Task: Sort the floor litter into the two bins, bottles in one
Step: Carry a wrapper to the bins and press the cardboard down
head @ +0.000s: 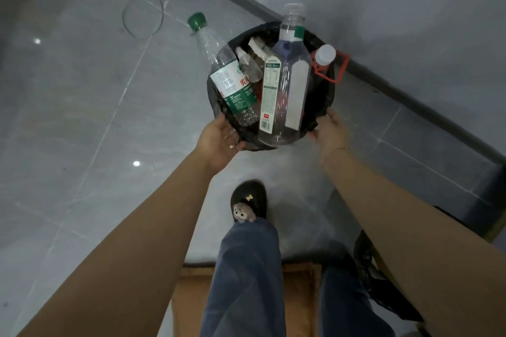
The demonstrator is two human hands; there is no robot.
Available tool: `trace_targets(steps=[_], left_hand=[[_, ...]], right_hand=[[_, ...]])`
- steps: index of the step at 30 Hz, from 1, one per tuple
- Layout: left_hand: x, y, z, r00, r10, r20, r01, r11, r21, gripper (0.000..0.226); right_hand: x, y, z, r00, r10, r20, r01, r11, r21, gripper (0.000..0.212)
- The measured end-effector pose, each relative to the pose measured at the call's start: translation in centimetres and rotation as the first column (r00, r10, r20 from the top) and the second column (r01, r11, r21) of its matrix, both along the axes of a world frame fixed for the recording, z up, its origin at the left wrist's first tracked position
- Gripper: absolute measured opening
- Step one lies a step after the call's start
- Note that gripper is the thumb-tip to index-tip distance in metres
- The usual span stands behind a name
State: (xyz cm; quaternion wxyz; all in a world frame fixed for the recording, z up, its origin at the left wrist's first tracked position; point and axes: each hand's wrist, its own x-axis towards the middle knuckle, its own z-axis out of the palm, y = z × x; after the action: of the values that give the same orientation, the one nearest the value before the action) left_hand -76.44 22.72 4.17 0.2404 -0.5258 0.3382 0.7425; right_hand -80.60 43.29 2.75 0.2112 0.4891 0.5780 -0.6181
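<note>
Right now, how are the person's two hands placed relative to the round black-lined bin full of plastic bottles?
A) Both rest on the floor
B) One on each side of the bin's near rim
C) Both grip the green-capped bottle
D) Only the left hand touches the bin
B: the left hand and the right hand sit on opposite sides of the near rim of the round black-lined bin.
</note>
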Motion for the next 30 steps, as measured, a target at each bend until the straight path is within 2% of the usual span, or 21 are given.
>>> trace_targets(steps=[2, 4, 6, 8, 9, 13, 15, 19, 22, 25, 27, 30], left_hand=[[-1.2, -1.0, 0.3, 0.997, -0.054, -0.046, 0.054, 0.999, -0.004, 0.023], [-1.5, -1.4, 0.5, 0.986, -0.155, -0.056, 0.152, 0.987, -0.040, 0.027], [-0.8, -1.2, 0.6, 0.960, -0.281, -0.018, 0.278, 0.957, -0.086, 0.036], [1.0, -0.5, 0.7, 0.949, -0.311, 0.049, 0.315, 0.944, -0.099, 0.045], [2.1, -0.1, 1.1, 0.950, -0.303, 0.072, 0.309, 0.945, -0.104, 0.048], [6.4, 3.1, 4.1, 0.972, -0.210, 0.104, 0.223, 0.964, -0.146, 0.045], [8.4, 5.2, 5.9, 0.964, -0.237, 0.124, 0.254, 0.956, -0.147, 0.045], [11.9, 10.2, 8.8, 0.933, -0.323, 0.156, 0.338, 0.938, -0.076, 0.035], [13.7, 15.0, 10.6, 0.908, -0.401, 0.124, 0.411, 0.908, -0.075, 0.029], [15.3, 19.9, 11.8, 0.875, -0.477, 0.083, 0.482, 0.873, -0.069, 0.029], [16.3, 23.5, 12.4, 0.850, -0.522, 0.069, 0.527, 0.844, -0.097, 0.030], [17.5, 28.4, 13.3, 0.799, -0.588, 0.129, 0.602, 0.775, -0.194, 0.045]], right_hand=[[-1.0, -0.8, 0.4, 1.000, -0.016, 0.008, 0.016, 0.997, -0.073, 0.052], [-1.6, -1.2, 1.0, 0.997, 0.069, 0.043, -0.063, 0.990, -0.128, 0.054], [-1.5, -1.4, 2.0, 0.983, 0.167, 0.071, -0.155, 0.976, -0.150, 0.053], [-0.5, -1.5, 3.6, 0.968, 0.236, 0.091, -0.223, 0.966, -0.132, 0.048], [0.2, -1.3, 4.4, 0.970, 0.226, 0.093, -0.215, 0.970, -0.115, 0.047], [3.6, 1.7, 7.8, 0.997, 0.023, 0.073, -0.016, 0.996, -0.086, 0.046], [5.7, 3.7, 9.8, 0.997, -0.008, 0.071, 0.014, 0.997, -0.075, 0.047], [10.3, 7.9, 12.6, 0.997, -0.032, 0.064, 0.031, 0.999, 0.010, 0.042], [13.6, 11.8, 14.2, 0.998, -0.032, 0.061, 0.030, 0.999, 0.023, 0.043], [16.6, 16.0, 16.1, 1.000, 0.020, -0.007, -0.019, 0.997, 0.070, 0.038], [18.8, 19.2, 17.7, 0.996, 0.072, -0.058, -0.063, 0.987, 0.149, 0.036], [22.2, 24.5, 19.3, 0.985, 0.137, -0.102, -0.102, 0.950, 0.296, 0.037]])
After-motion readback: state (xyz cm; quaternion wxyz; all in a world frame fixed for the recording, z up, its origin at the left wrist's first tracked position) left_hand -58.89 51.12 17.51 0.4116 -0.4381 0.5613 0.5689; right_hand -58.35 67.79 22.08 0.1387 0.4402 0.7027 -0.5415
